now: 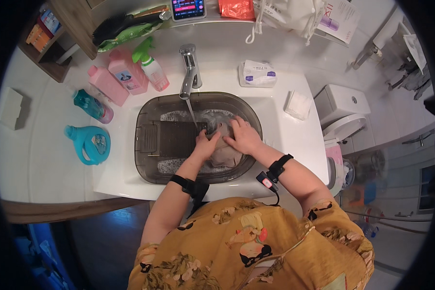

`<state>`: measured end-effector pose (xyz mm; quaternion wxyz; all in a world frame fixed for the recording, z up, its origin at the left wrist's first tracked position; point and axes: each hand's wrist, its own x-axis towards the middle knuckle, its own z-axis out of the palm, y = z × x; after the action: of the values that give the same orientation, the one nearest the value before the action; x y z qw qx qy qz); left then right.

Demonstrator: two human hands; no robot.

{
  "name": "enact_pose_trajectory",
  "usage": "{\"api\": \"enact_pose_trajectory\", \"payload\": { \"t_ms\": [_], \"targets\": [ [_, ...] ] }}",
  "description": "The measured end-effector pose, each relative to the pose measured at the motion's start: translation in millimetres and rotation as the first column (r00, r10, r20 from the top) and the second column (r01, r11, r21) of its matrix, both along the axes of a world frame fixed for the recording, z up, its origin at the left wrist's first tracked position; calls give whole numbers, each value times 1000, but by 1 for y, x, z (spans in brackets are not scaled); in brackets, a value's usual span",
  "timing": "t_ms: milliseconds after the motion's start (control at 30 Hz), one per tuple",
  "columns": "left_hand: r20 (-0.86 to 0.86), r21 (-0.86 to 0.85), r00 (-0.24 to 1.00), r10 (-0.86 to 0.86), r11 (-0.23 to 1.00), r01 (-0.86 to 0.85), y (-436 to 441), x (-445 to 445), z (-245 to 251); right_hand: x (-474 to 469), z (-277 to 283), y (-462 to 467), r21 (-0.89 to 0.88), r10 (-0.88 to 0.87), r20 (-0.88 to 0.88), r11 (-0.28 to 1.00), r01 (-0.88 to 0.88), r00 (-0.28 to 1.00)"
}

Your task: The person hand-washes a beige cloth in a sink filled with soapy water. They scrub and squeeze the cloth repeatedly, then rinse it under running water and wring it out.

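Note:
A translucent grey plastic washbasin (141, 108) sits in the white sink, holding sudsy water and a wet greyish-beige cloth (226, 156). My left hand (205, 145) grips the cloth's left edge, beside the built-in ribbed washboard (177, 139). On the cloth's upper right, my right hand (245, 137) has its thumb and fingers around a fold; its fingertips are partly hidden. Water runs from the chrome faucet (189, 72) into the basin, close to my left fingers. Part of the cloth lies under water and foam.
Left of the sink stand a blue detergent jug (92, 145), a teal bottle (92, 106), pink bottles (128, 72) and a green-topped spray bottle (152, 67). A tissue pack (258, 74) and folded white cloths or tissues (298, 105) lie right. A phone (189, 9) rests on the shelf above.

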<state>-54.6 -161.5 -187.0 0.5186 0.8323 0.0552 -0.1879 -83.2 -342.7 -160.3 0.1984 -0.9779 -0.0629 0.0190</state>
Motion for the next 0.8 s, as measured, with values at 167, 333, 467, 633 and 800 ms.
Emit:
{"api": "enact_pose_trajectory", "payload": {
  "t_ms": [167,333,467,633,800],
  "targets": [
    [95,247,921,-377,906,345,21,8,-22,-12,-20,30,-235,355,-516,817,-527,780],
    [-230,-42,936,-268,963,266,24,-5,-7,17,-42,23,-164,159,-432,954,-251,888],
    [-520,-318,852,-57,939,-131,17,-17,19,27,-30,27,233,125,-243,970,-67,962],
    [-552,-633,823,-136,711,-307,29,-2,43,4,28,36,221,429,72,873,-434,900],
    [-509,-799,854,-103,426,-425,32,-1,62,-14,71,49,69,367,425,898,-435,827]
  ]
}}
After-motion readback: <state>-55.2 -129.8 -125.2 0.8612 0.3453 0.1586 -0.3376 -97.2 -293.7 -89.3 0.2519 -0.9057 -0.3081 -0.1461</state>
